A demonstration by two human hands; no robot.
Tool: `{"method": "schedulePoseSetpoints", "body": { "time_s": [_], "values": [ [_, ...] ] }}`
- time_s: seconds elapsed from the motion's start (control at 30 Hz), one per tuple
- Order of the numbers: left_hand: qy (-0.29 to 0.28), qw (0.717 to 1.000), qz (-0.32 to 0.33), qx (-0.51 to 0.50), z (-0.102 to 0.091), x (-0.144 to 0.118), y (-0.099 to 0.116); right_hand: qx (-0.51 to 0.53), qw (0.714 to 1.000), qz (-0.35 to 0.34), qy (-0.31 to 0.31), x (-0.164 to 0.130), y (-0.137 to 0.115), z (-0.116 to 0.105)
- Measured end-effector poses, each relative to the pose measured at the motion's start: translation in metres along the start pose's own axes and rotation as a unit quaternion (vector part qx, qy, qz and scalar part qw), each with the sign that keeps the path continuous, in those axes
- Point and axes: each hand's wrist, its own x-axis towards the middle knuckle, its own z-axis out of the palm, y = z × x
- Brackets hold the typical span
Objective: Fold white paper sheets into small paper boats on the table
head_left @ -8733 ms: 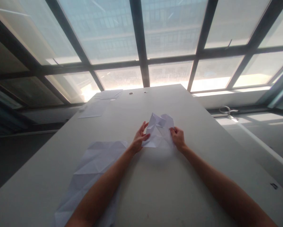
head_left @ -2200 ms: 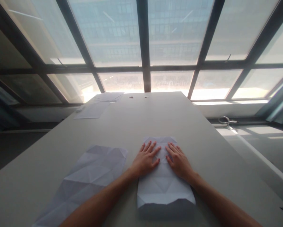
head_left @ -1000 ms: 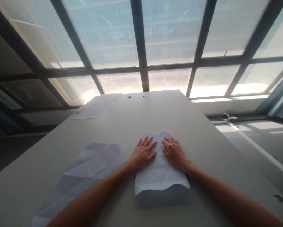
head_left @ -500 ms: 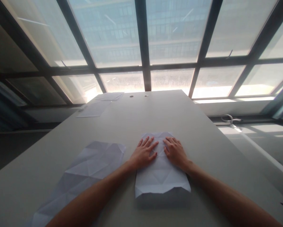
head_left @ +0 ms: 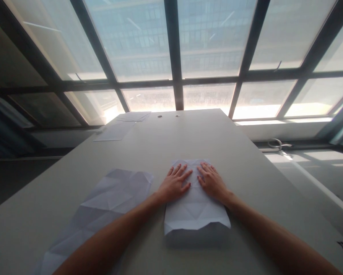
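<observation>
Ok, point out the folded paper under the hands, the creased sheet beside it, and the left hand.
folded paper (head_left: 195,214), head view, bare near part below the hands.
creased sheet (head_left: 111,200), head view, its middle.
left hand (head_left: 174,185), head view, back of the hand.

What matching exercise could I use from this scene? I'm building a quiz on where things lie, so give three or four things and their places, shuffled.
Things:
1. folded paper
2. creased paper sheet
3. flat paper sheets
4. left hand

Places:
A. at the table's far left corner
B. spread open, left of the left forearm
C. palm down on the folded paper, beside the right hand
D. under both hands, near edge lifted

Pairs: 1-D, 2-B, 3-A, 4-C
</observation>
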Motion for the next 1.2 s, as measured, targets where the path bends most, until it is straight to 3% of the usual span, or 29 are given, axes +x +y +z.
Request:
{"method": "schedulePoseSetpoints", "body": {
  "time_s": [0.3,0.47,0.63,0.87,1.03,1.13,1.2],
  "values": [
    [-0.007,1.000,-0.003,0.007,-0.001,0.000,0.002,-0.017,1.000,0.008,-0.010,-0.003,-0.006,0.001],
    [-0.011,1.000,0.003,0.006,0.001,0.001,0.000,-0.008,0.997,-0.050,-0.054,0.008,-0.013,0.007],
    [-0.018,1.000,0.011,0.012,0.001,0.001,0.000,-0.023,0.993,-0.068,-0.092,0.025,0.006,0.003],
    [-0.020,1.000,-0.003,0.015,0.002,0.002,0.005,-0.081,0.995,0.001,-0.064,0.025,0.048,0.002],
    [-0.017,1.000,-0.006,0.007,0.002,0.004,0.008,-0.085,0.995,0.059,0.007,0.021,0.045,0.000],
    [-0.011,1.000,-0.006,0.006,0.001,0.003,0.008,-0.061,0.997,0.014,0.055,0.017,0.030,-0.006],
    [-0.006,1.000,-0.001,0.006,0.001,0.002,0.008,-0.023,0.998,-0.047,0.048,0.014,0.017,-0.007]
  ]
}}
